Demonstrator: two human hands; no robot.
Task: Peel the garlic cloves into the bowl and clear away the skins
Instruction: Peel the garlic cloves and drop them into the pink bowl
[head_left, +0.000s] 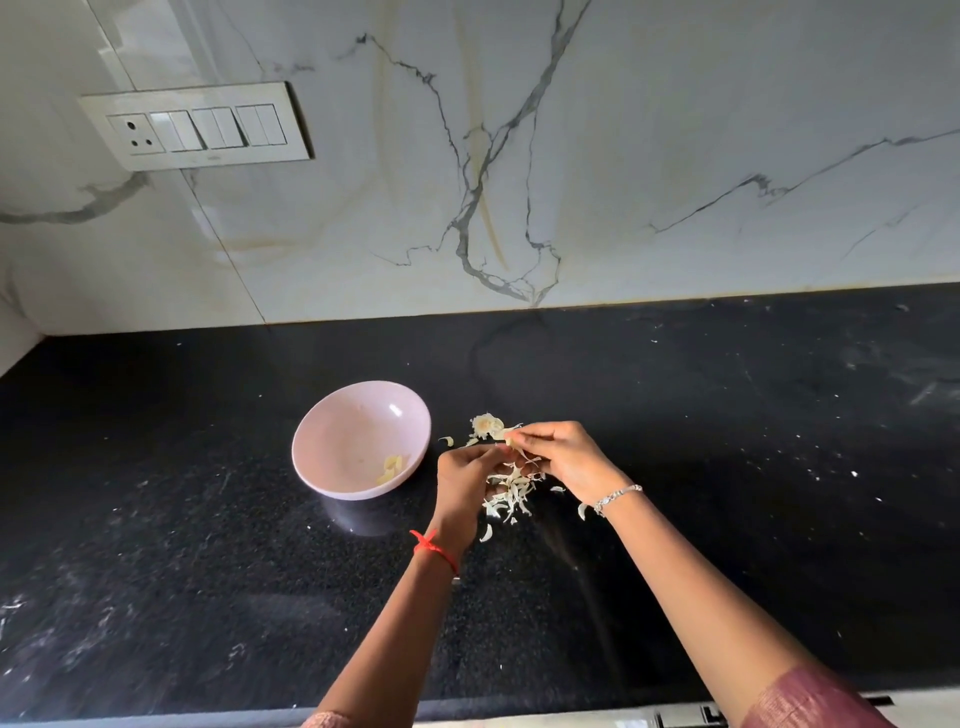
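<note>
Your forearms (701, 597) meet over the clove (510, 441). The right hand (563, 457) pinches it at the fingertips and the left hand (465, 480) curls onto it from the other side, both held above the skins (511, 499) heaped on the surface (727, 467). If your pinch slips, the clove likely drops into that heap. The pink bowl (353, 431) sits just beside your left hand, so a flicked skin could land among the peeled cloves (392, 467). Stray flakes lie scattered and are easy to miss when clearing.

a home kitchen: black granite counter (727, 467), marble backsplash (623, 156), switch panel (197, 127).
</note>
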